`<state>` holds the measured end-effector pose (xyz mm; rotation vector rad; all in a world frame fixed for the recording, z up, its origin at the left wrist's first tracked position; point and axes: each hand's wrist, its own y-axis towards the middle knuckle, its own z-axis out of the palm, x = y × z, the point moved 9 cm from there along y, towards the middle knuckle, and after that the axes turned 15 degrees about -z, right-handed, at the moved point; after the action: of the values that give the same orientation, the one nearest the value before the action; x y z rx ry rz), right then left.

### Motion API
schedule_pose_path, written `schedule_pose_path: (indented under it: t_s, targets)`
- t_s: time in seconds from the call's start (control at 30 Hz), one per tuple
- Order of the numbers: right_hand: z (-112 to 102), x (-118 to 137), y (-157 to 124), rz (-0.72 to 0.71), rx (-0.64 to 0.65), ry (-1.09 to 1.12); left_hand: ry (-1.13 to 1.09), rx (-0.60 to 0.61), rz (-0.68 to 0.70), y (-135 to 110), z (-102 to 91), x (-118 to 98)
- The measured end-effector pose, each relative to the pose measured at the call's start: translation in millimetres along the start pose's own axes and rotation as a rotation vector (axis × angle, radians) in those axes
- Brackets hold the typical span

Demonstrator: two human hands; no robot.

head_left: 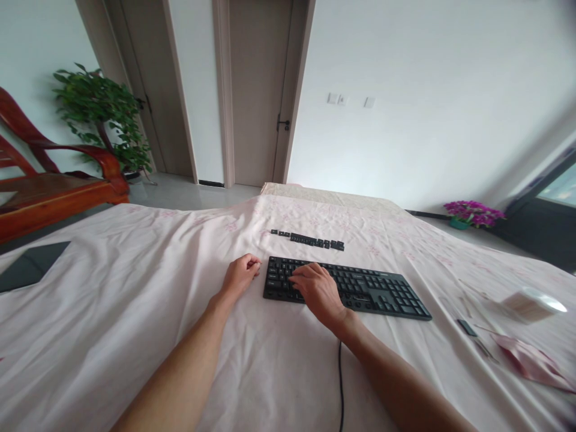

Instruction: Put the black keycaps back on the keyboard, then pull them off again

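A black keyboard (391,294) lies on the pink-white cloth, its front row showing gaps where keycaps are off. Over its left part is my right hand (320,293), fingers bent together and tips down at the keys; anything between them is hidden. My left hand (242,273) rests just left of the keyboard with its fingers curled closed, and I cannot make out whether something small is in them. Behind the keyboard, loose black keycaps (303,239) lie in a row. A black cable (341,384) runs toward me from under my right wrist.
To the right are a clear tub of thin sticks (531,304), a pink cloth (533,362), a small dark tool (467,327) and tweezers-like metal piece (486,351). A dark tablet (31,266) lies at far left. A wooden chair (58,192) stands beyond the cloth.
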<state>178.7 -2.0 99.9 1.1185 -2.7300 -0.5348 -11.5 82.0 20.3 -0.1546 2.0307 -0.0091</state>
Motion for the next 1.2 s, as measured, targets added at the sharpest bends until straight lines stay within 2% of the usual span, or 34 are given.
schedule_pose_path:
  t_s: [0.47, 0.8, 1.07, 1.2]
  targets:
    - [7, 20, 1, -0.117, 0.089, -0.106, 0.003, -0.002, 0.004, -1, -0.4, 0]
    - [9, 23, 1, -0.122, 0.123, -0.117, 0.003, -0.004, 0.001, -4, -1.5, -4]
    - [10, 24, -7, -0.102, 0.059, -0.104, 0.013, -0.012, 0.016, -9, -4.4, -11]
    - [15, 24, -9, -0.095, 0.089, -0.104, 0.008, -0.017, -0.002, -8, -3.6, -9]
